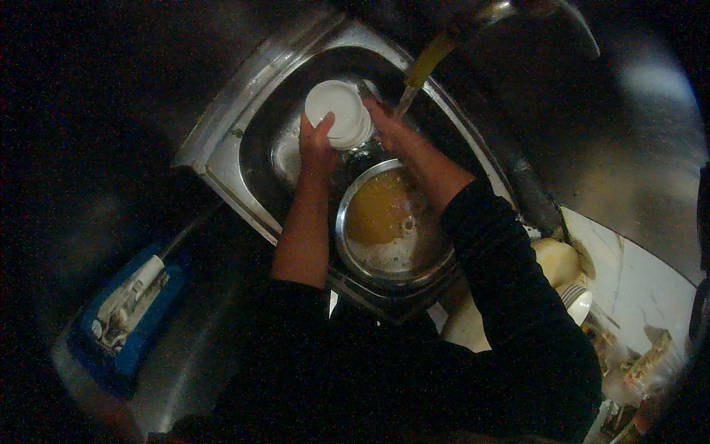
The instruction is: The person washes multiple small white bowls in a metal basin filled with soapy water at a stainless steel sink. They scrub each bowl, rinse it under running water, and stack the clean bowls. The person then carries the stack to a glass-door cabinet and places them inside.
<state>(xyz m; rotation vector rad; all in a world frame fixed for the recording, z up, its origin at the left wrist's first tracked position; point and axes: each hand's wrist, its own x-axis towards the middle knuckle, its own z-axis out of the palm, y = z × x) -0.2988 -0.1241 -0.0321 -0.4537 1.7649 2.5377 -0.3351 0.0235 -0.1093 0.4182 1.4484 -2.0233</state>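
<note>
Over a steel sink (255, 205), my left hand (318, 141) grips a small stack of round white dishes (334, 106), its thumb lying across the top one. The stack is tilted, and the lower rims show at its right. My right hand (386, 123) is at the right side of the stack, under the end of a tap (427, 64). Whether its fingers touch the dishes or hold something is too dark to tell. Below my hands, a round metal basin (339, 227) of cloudy yellowish water with foam sits in the sink, partly behind my right forearm.
At the right, a pale counter (627, 266) bears a yellowish round dish (557, 261), stacked white bowls (579, 304) and blurred clutter (638, 366). To the left lies a blue tray or cloth (133, 349) with a white-handled utensil (148, 272). The surroundings are very dark.
</note>
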